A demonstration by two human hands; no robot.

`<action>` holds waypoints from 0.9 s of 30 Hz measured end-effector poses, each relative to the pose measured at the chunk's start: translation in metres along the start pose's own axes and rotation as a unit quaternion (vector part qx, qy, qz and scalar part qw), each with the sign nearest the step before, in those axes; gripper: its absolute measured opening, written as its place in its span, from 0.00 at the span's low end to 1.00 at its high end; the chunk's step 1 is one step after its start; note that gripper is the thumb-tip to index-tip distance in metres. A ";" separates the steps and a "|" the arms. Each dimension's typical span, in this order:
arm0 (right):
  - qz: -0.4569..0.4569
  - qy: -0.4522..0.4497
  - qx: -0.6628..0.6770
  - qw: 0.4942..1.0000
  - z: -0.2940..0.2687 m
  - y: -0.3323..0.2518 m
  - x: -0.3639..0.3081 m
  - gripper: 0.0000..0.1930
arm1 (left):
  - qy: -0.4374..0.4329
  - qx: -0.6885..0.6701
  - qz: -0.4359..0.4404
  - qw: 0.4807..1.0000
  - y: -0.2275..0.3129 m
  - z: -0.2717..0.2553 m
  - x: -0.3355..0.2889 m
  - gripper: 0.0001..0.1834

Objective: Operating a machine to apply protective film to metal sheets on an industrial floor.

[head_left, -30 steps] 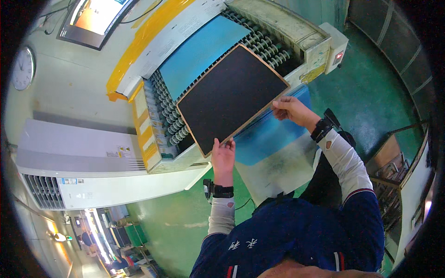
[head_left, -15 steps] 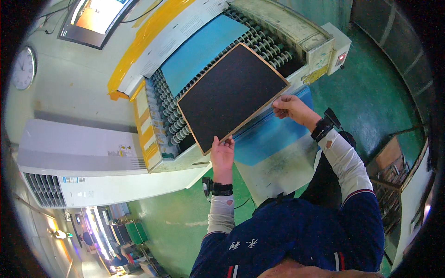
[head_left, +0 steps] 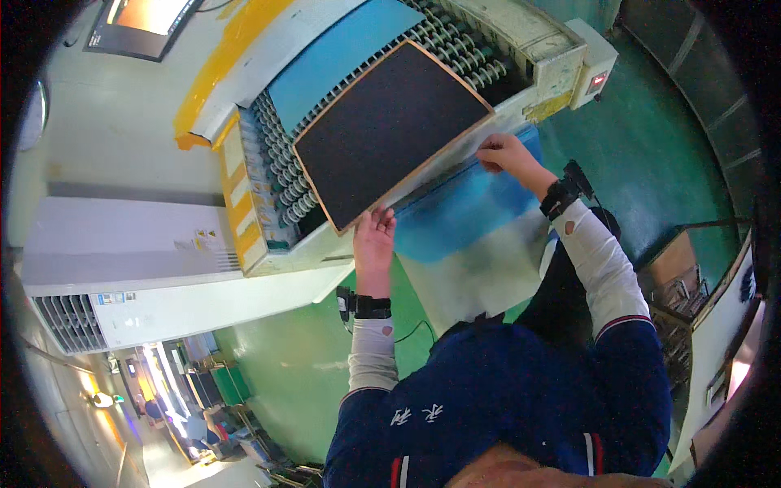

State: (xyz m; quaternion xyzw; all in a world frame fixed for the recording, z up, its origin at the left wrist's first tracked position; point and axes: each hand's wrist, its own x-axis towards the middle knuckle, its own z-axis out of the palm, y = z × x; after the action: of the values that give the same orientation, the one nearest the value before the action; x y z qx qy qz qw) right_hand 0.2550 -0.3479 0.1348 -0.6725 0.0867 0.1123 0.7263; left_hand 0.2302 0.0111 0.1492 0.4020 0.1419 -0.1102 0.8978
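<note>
A black rectangular board (head_left: 394, 134) with a thin tan rim lies on the rows of rollers (head_left: 480, 71) of a machine, its far part next to a blue sheet (head_left: 338, 57). My left hand (head_left: 374, 238) is at the board's near left corner, palm up, its fingers loosely bent and apart. Its fingertips are at the rim; whether they still touch it I cannot make out. To the right, my right hand (head_left: 511, 159) hovers just off the board's near edge, fingers curled together, with nothing visible in them.
The machine's front rail (head_left: 443, 167) runs below the board. Under it lies a blue translucent sheet (head_left: 468, 215) over a pale surface. A control box with a red switch (head_left: 592, 75) is at the machine's right end. A white air conditioner (head_left: 138, 268) stands at left.
The board now sits farther up and left in view, with the whole scene shifted the same way. My right hand has come away from the board's edge; my left hand's fingers have loosened.
</note>
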 end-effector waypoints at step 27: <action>-0.198 -0.030 -0.579 0.790 0.034 0.030 0.004 0.15 | 0.321 0.363 0.185 0.855 -0.061 -0.107 0.004 0.13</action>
State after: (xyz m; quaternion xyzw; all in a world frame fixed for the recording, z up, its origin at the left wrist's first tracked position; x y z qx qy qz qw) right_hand 0.2493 -0.3121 0.1080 -0.9660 -0.1513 0.0153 0.2092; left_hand 0.1970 0.0515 0.0376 0.7315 0.2953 0.1493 0.5962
